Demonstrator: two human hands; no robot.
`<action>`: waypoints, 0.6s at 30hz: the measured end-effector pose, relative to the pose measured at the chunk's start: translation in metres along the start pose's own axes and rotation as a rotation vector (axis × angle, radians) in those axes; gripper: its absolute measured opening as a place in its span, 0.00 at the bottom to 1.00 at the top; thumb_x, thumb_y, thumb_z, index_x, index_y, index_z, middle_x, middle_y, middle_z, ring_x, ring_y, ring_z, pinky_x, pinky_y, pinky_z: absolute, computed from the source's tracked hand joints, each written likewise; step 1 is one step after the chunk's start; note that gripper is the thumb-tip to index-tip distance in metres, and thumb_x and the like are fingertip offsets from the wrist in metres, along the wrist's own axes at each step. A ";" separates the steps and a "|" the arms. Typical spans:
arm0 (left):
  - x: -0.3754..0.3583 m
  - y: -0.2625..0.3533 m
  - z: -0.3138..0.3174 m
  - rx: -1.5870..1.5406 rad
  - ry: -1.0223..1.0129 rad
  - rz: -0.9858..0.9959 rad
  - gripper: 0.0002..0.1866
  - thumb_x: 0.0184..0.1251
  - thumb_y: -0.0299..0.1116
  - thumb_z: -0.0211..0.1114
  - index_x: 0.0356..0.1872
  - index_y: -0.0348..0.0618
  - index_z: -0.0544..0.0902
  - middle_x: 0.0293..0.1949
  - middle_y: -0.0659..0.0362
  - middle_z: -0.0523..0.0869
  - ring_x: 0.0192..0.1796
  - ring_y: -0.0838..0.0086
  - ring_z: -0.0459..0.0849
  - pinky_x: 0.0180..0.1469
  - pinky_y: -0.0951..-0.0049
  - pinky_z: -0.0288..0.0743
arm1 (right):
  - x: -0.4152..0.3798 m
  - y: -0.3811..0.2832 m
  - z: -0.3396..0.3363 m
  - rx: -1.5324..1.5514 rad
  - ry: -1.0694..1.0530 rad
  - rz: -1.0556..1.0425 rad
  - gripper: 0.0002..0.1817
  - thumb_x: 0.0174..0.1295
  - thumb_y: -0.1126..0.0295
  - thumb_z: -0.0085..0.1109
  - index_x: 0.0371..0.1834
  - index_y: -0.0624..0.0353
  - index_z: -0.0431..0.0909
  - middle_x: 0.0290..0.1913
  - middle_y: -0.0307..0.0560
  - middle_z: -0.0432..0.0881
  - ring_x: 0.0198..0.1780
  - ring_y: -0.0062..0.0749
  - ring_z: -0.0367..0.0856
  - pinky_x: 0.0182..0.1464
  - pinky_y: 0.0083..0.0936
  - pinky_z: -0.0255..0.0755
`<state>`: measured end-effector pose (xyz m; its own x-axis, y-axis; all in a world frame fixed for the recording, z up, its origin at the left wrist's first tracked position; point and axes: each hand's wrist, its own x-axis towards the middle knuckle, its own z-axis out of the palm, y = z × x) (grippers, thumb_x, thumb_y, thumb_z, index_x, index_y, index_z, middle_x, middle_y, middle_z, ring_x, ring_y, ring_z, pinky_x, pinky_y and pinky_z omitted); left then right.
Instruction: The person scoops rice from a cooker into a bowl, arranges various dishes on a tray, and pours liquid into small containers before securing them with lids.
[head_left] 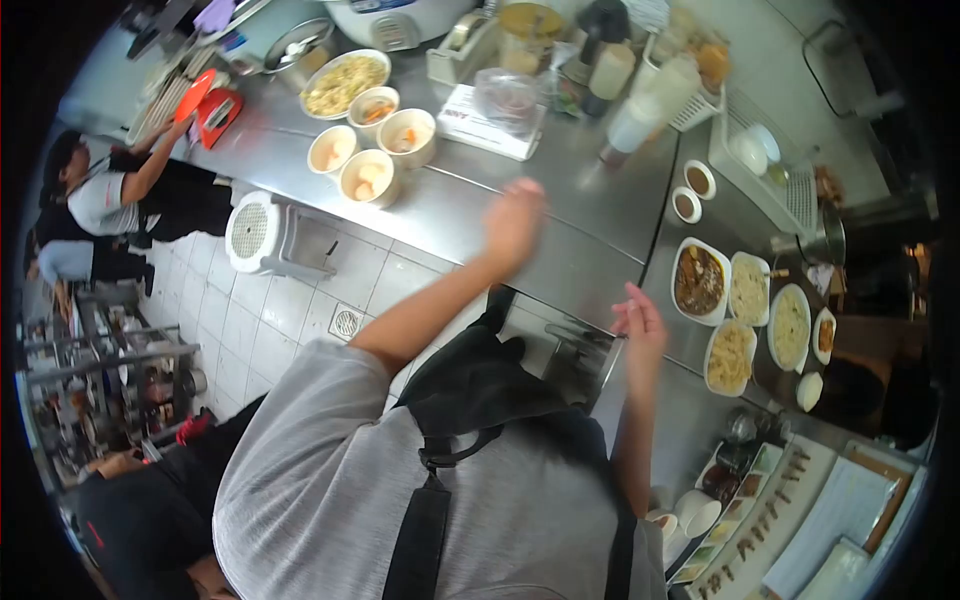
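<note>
My left hand is raised over the steel counter, blurred by motion, and its fingers cannot be made out. To its left stand several round tubs with pale and orange food, the nearest one at the counter's front. My right hand hovers by the counter corner, fingers apart and nothing in them. Right of it are a white dish of brown stew, a dish of pale strips and a dish of rice. Neither hand visibly touches any food.
A large bowl of yellow food, a white box with a plastic bag and bottles line the counter's back. A white stool stands on the tiled floor. Co-workers are at the left and lower left.
</note>
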<state>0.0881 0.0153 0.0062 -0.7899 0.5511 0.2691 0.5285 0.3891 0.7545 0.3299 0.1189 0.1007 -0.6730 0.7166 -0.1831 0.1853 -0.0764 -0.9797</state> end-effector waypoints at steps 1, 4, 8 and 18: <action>-0.017 0.040 0.012 0.076 -0.156 0.003 0.07 0.63 0.29 0.55 0.40 0.40 0.77 0.40 0.50 0.80 0.41 0.56 0.79 0.45 0.59 0.74 | 0.002 -0.010 0.008 0.006 -0.015 -0.037 0.16 0.72 0.70 0.50 0.59 0.61 0.77 0.36 0.41 0.82 0.28 0.15 0.72 0.34 0.15 0.70; -0.109 0.071 0.055 -0.165 -0.764 0.278 0.10 0.46 0.29 0.68 0.32 0.42 0.81 0.40 0.50 0.84 0.37 0.55 0.83 0.38 0.59 0.77 | 0.000 -0.029 0.022 -0.020 -0.055 -0.061 0.17 0.70 0.68 0.53 0.59 0.61 0.77 0.37 0.41 0.83 0.29 0.15 0.74 0.34 0.15 0.70; -0.122 0.051 -0.008 -0.506 -0.995 0.032 0.13 0.49 0.27 0.65 0.40 0.41 0.83 0.32 0.52 0.85 0.33 0.59 0.85 0.37 0.62 0.78 | -0.022 -0.011 0.014 -0.190 -0.076 -0.069 0.14 0.67 0.69 0.59 0.53 0.63 0.80 0.37 0.41 0.84 0.33 0.18 0.77 0.38 0.16 0.73; -0.011 0.073 -0.151 -0.261 -0.372 0.201 0.30 0.65 0.35 0.65 0.67 0.43 0.67 0.63 0.44 0.69 0.62 0.57 0.74 0.59 0.65 0.72 | 0.066 0.004 0.034 -0.798 -0.125 -0.240 0.35 0.52 0.70 0.69 0.65 0.64 0.68 0.58 0.58 0.77 0.62 0.31 0.73 0.55 0.31 0.72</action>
<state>0.0884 -0.0732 0.1490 -0.4906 0.8409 0.2282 0.5255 0.0766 0.8474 0.2619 0.1422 0.0816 -0.8244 0.5652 -0.0307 0.4460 0.6152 -0.6501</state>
